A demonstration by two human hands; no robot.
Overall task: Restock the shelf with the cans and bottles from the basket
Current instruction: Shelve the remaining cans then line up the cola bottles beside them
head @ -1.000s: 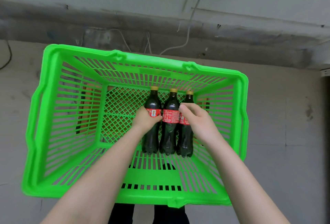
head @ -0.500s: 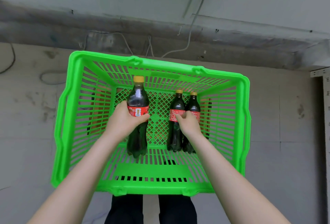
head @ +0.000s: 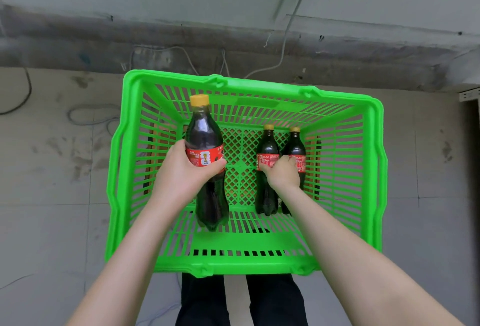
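Gripping bottle [head: 205, 138] round label, left hand [head: 181, 177] holds it over basket [head: 376, 169]; right hand [head: 283, 175] curls round two bottles [head: 267, 144] inside.

Head view: left forearm [head: 124, 255] and right forearm [head: 345, 255] bare from wrist to lower frame edge. The left hand [head: 181, 180] and right hand [head: 283, 176] likewise bare. Lower body in black trousers [head: 202, 302]; fabric plain, both legs partly visible between the arms.

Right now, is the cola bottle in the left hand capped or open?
Capped: a yellow cap tops the cola bottle the left hand grips.
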